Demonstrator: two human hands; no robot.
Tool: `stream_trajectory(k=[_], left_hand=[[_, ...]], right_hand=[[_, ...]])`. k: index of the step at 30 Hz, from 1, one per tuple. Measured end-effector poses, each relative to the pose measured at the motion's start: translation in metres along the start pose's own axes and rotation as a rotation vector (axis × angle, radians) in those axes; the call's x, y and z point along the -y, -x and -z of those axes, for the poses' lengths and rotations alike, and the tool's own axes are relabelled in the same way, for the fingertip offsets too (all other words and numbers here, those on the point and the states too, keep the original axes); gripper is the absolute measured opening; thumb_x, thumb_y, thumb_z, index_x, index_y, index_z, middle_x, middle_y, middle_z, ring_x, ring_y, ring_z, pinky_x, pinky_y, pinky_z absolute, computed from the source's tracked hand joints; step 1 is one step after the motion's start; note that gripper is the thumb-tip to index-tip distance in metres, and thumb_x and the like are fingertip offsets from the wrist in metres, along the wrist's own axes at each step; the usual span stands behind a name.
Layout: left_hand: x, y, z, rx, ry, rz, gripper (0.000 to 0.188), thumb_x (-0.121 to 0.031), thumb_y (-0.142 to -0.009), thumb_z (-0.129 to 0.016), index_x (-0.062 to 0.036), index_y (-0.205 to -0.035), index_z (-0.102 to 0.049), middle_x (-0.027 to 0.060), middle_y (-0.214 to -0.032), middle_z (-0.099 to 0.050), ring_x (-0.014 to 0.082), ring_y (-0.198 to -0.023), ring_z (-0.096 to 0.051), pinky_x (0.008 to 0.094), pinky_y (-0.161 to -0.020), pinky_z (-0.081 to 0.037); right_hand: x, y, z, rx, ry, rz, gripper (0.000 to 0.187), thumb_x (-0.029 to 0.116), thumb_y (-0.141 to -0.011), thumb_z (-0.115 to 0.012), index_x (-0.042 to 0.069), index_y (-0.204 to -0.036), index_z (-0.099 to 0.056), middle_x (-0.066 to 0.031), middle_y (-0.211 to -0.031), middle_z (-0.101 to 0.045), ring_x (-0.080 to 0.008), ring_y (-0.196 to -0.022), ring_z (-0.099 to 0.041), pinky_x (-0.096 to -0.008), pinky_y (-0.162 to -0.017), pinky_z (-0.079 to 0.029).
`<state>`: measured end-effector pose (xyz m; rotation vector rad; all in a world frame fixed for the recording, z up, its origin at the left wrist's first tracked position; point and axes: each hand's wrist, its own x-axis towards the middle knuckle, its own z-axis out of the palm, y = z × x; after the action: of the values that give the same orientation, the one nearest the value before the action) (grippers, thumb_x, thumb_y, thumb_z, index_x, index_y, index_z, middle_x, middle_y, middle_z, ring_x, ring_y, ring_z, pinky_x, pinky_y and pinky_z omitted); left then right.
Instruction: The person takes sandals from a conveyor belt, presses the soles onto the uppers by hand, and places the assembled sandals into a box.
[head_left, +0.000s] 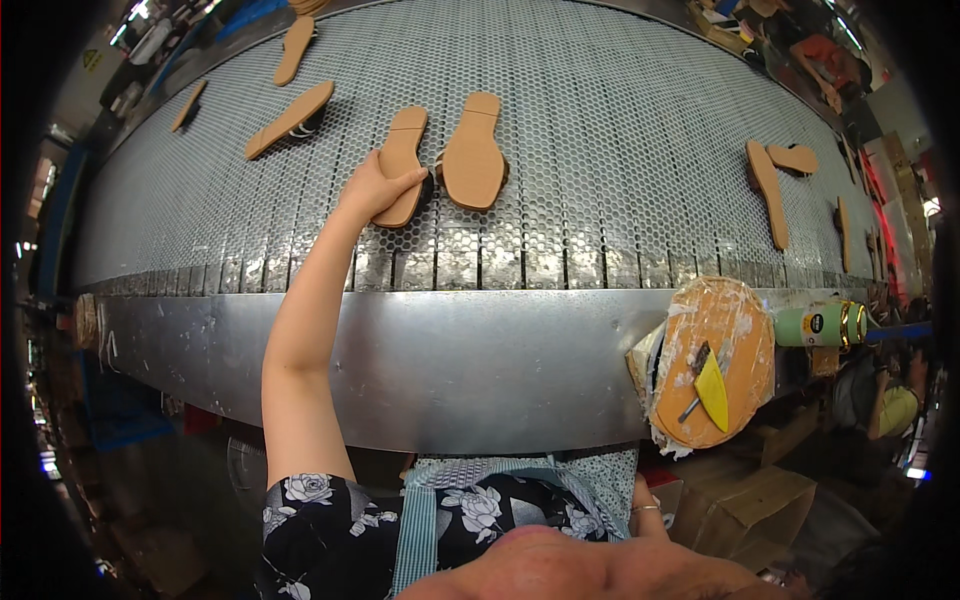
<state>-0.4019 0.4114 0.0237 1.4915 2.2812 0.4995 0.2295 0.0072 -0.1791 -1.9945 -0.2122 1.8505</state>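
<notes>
My left hand [380, 188] reaches out over the metal mesh conveyor [600, 150] and grips a sandal [405, 140]. Its tan sole faces up, with thumb and fingers around its sides near the wider end. Just right of it lies a second sandal [475, 155], also sole up, dark straps showing at its edges. My right hand [645, 492] is low beside my body, near the apron's edge, with a bracelet at the wrist. Its fingers are mostly hidden.
More sandals lie on the conveyor: one tilted sandal [290, 122] at the left and a sandal [768, 195] at the right. On the metal ledge [480, 350] stands a glue-smeared round lid [690, 400] bearing a yellow-bladed tool [711, 390]. Beside it lies a green tumbler [815, 325]. Below is a cardboard box [745, 515].
</notes>
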Motion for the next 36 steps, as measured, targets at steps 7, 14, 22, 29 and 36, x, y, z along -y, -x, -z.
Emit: stream_trajectory(k=[7,14,22,29,36], left_hand=[[0.051,0.025,-0.026,-0.036,0.648,0.075,0.057,-0.047,-0.087,-0.061,0.0038,-0.111,-0.059,0.0132,-0.097,-0.067,0.0202,-0.084,-0.066,0.0307,-0.075,-0.052],[-0.008,0.188,-0.040,0.118,1.462,-0.092,0.043,-0.040,-0.102,-0.036,-0.0027,-0.113,-0.055,0.0049,-0.091,-0.063,0.0122,-0.077,-0.062,0.0257,-0.066,-0.051],[-0.091,0.365,-0.100,0.142,1.453,-0.063,0.041,-0.040,-0.103,-0.032,-0.0041,-0.107,-0.050,0.0054,-0.085,-0.060,0.0131,-0.072,-0.060,0.0259,-0.061,-0.051],[-0.123,0.431,-0.180,0.385,1.777,-0.131,0.042,-0.048,-0.099,-0.035,-0.0081,-0.101,-0.047,0.0028,-0.090,-0.049,0.0108,-0.065,-0.053,0.0257,-0.052,-0.050],[-0.141,0.434,-0.221,0.529,1.817,-0.087,0.045,-0.051,-0.097,-0.037,-0.0082,-0.102,-0.047,0.0018,-0.087,-0.045,0.0100,-0.066,-0.052,0.0245,-0.052,-0.048]], right_hand=[[0.020,0.026,0.028,-0.127,0.863,0.369,0.041,0.026,-0.087,-0.048,-0.009,-0.103,-0.060,-0.0252,-0.103,-0.064,-0.0397,-0.097,-0.061,-0.0412,-0.084,-0.049],[0.026,0.112,0.051,-0.187,1.758,0.766,0.013,0.012,-0.076,-0.057,0.001,-0.078,-0.063,-0.0198,-0.081,-0.062,-0.0371,-0.073,-0.063,-0.0461,-0.065,-0.052],[0.086,0.217,-0.011,-0.019,1.427,1.239,0.015,0.017,-0.081,-0.063,0.005,-0.088,-0.061,-0.0110,-0.077,-0.059,-0.0299,-0.072,-0.061,-0.0389,-0.064,-0.049],[0.080,0.183,-0.013,0.128,1.002,1.689,0.016,0.014,-0.078,-0.067,0.006,-0.091,-0.063,-0.0063,-0.074,-0.058,-0.0239,-0.065,-0.060,-0.0348,-0.058,-0.048],[0.071,0.142,-0.007,0.218,0.979,1.766,0.016,0.015,-0.077,-0.069,0.007,-0.089,-0.062,-0.0053,-0.073,-0.058,-0.0215,-0.063,-0.060,-0.0319,-0.056,-0.050]])
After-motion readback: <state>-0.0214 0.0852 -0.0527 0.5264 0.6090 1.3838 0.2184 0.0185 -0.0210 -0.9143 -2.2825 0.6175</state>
